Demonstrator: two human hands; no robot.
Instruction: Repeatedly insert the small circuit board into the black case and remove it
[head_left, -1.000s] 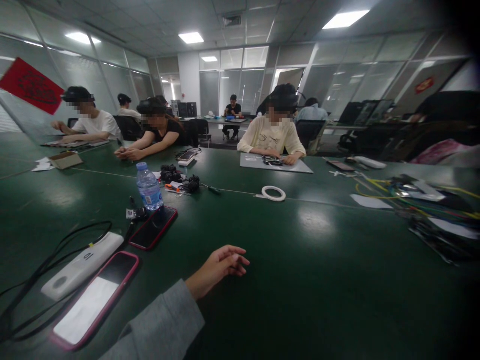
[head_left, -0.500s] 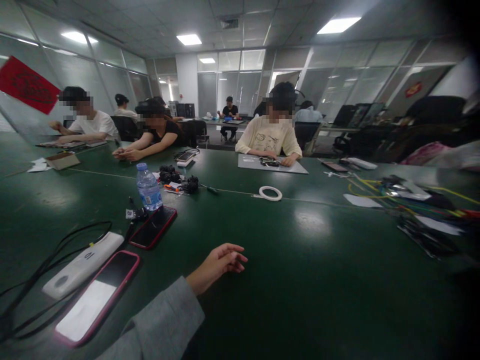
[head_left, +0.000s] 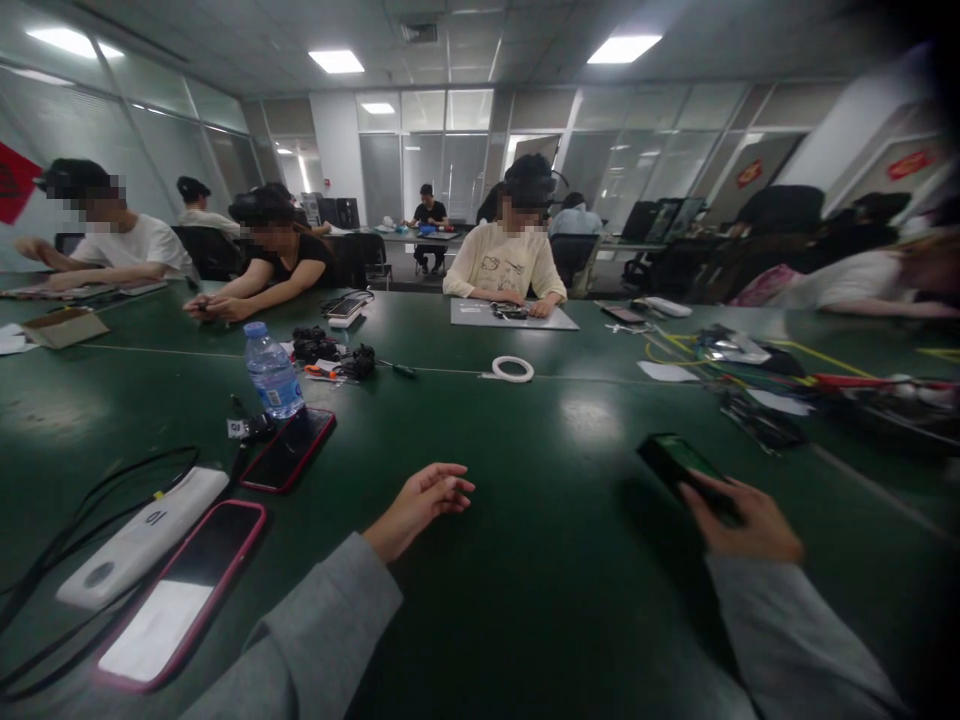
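Note:
My left hand [head_left: 429, 503] is held over the green table with its fingers loosely bent and apart, holding nothing. On the right, my right hand [head_left: 746, 520] grips a black rectangular box-like object [head_left: 679, 455] between thumb and fingers. A greenish sheen shows on the object's upper face, and its exact kind is unclear. It is tilted above the table with a dark shadow beneath. Left of my left hand lie a black phone in a red case [head_left: 289, 452] and a phone in a pink case [head_left: 184, 595] with a partly white screen.
A white power bank-like device [head_left: 142, 535] with black cables lies at the left, near a water bottle [head_left: 272, 372]. Further off are a tape roll [head_left: 513, 369] and black bundles [head_left: 330, 350]. Tangled cables [head_left: 757, 370] lie at right. Several people sit around the table.
My right hand has come into view from the right with the black box-like object in its grip. My view has turned rightward. My left hand keeps its relaxed pose.

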